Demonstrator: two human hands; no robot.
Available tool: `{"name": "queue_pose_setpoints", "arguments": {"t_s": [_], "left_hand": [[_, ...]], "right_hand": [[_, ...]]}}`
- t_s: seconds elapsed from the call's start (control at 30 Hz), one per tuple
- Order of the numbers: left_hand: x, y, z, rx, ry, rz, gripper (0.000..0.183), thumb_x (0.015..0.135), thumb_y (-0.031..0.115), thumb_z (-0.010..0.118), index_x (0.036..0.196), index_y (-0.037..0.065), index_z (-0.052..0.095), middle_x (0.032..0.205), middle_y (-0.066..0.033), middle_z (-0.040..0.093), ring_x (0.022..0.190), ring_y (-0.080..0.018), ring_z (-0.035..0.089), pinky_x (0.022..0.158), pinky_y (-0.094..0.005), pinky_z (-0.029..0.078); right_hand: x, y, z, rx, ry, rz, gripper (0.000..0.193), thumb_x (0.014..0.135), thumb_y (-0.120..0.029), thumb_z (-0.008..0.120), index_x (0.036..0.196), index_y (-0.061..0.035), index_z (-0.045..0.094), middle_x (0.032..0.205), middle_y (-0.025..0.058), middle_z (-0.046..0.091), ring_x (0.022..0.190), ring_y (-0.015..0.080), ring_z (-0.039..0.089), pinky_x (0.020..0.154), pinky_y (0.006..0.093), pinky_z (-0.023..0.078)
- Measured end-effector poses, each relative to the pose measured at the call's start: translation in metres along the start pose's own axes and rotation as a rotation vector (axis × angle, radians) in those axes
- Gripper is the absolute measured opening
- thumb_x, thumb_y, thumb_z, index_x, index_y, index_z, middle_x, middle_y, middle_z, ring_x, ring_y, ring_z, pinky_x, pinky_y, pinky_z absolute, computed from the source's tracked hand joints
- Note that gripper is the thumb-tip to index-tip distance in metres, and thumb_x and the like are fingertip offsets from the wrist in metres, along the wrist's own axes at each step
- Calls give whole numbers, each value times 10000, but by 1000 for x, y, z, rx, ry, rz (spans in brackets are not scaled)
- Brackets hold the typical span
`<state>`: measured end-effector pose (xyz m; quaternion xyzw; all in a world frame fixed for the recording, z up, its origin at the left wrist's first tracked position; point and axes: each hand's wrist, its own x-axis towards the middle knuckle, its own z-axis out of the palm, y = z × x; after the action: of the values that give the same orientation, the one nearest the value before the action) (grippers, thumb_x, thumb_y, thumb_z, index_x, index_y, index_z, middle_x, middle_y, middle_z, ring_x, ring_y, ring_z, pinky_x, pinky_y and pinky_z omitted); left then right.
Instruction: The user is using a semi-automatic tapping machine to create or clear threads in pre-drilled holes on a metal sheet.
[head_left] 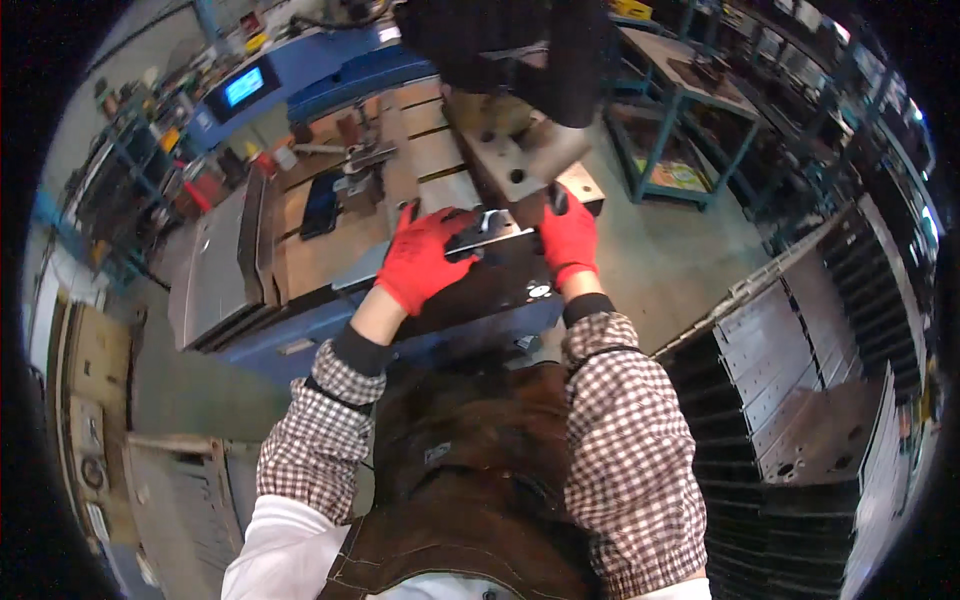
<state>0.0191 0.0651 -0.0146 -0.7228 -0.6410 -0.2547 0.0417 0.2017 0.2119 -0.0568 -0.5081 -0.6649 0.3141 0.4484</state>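
Observation:
A shiny flat metal plate (497, 228) lies at the front edge of the slotted machine table (425, 122). My left hand (425, 258), in a red glove with dark fingertips, grips its left part, the thumb along the near edge. My right hand (570, 237), gloved alike, closes on its right end; part of that grip is hidden by the fingers. Just beyond stands a large metal block (490, 150) with round holes. Right behind my right hand is a lighter metal piece (582, 186).
A black phone (321, 204) and a small vise-like fixture (362, 172) rest on the machine table's left side. A dark machine head (510, 60) hangs above. The blue control panel (245, 90) stands back left. Perforated metal plates (790, 340) fill a rack at right; a blue-framed cart (680, 120) stands farther back.

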Motion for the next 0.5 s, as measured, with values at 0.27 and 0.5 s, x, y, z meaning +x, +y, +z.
{"name": "queue_pose_setpoints", "arguments": {"t_s": [0.27, 0.5], "left_hand": [[-8, -10, -3, 74, -8, -34, 638, 789, 340, 743, 1385, 186, 576, 1330, -106, 617, 1258, -301, 563, 1200, -567, 217], [-6, -8, -1, 63, -30, -41, 651, 780, 342, 737, 1397, 215, 571, 1319, -111, 613, 1256, -303, 562, 1209, -562, 202]], "right_hand": [[1, -13, 5, -126, -94, 10, 441, 939, -411, 608, 1286, -143, 660, 1273, 142, 668, 1180, 345, 622, 996, 417, 487], [-3, -6, 4, -125, -49, -25, 459, 928, -420, 610, 1274, -121, 656, 1227, 181, 679, 1147, 374, 632, 964, 428, 495]]}}
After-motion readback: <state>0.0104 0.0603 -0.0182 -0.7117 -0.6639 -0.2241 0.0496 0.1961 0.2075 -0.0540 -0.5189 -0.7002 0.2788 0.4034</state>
